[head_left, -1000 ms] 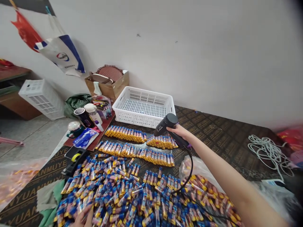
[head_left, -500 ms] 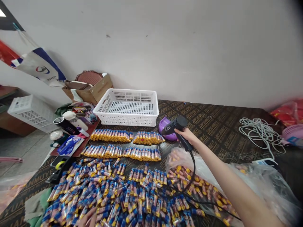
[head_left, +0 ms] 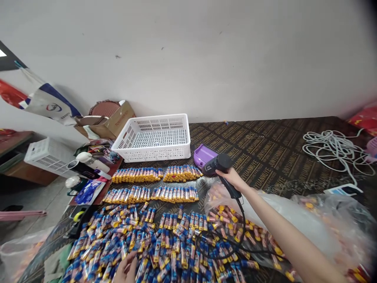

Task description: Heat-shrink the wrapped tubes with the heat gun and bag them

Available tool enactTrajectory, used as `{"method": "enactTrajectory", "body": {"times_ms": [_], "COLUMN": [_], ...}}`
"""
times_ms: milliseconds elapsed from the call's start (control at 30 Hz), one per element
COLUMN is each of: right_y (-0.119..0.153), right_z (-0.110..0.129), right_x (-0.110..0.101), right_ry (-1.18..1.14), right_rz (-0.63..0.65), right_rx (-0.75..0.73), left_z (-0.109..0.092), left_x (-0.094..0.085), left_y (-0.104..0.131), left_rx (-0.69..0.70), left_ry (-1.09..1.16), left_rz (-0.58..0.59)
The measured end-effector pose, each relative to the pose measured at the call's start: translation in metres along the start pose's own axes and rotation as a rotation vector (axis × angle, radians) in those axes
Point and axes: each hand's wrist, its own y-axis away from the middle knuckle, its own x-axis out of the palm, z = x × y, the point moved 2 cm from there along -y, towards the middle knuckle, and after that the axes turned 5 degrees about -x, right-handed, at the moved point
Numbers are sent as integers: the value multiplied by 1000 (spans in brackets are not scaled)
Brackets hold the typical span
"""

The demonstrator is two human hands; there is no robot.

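Note:
My right hand (head_left: 231, 179) is closed round the handle of a black corded heat gun (head_left: 218, 164). Its nozzle points left, close by the right end of the far row of small tubes (head_left: 182, 173). A purple plastic holder (head_left: 203, 154) lies just behind the gun, partly covered by it. Low in the picture, my left hand (head_left: 126, 269) rests over a heap of loose blue-and-yellow-ended tubes (head_left: 156, 243), fingers loosely apart and cut off by the lower edge. No tube shows between those fingers. Nearer rows of tubes (head_left: 126, 194) lie side by side in stacks.
Behind the rows stands a white plastic basket (head_left: 151, 153). Bottles (head_left: 91, 161), a cardboard box (head_left: 114, 120) and a black tray (head_left: 78, 222) are at left. To the right lie a clear bag (head_left: 279, 208) over pink-and-yellow tubes and a coiled white cord (head_left: 332, 149). The gun's black cable (head_left: 243, 224) loops over the heap.
The view has shifted a little. My right hand has brought the heat gun slightly nearer to me, away from the purple holder. My left hand has come further into view over the heap.

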Motion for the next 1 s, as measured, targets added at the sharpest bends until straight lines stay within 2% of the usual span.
{"method": "enactTrajectory", "body": {"times_ms": [167, 400, 667, 833, 933, 1000], "right_y": [5, -2, -17, -32, -38, -39], "right_z": [13, 44, 85, 97, 99, 99], "right_x": [18, 58, 121, 168, 185, 184], "right_ry": [4, 16, 1, 18, 30, 30], "right_rz": [25, 102, 191, 280, 294, 280], "right_rx": [-22, -56, -46, -65, -61, -59], "left_z": [-7, 4, 12, 15, 10, -2], "left_x": [-1, -4, -15, -23, -24, -19], "left_y": [-9, -21, -41, -56, -66, -73], "left_rx": [-2, 10, -17, -45, -1, 100], "left_ry": [25, 109, 183, 218, 194, 145], "left_rz": [8, 17, 19, -12, -17, -25]}}
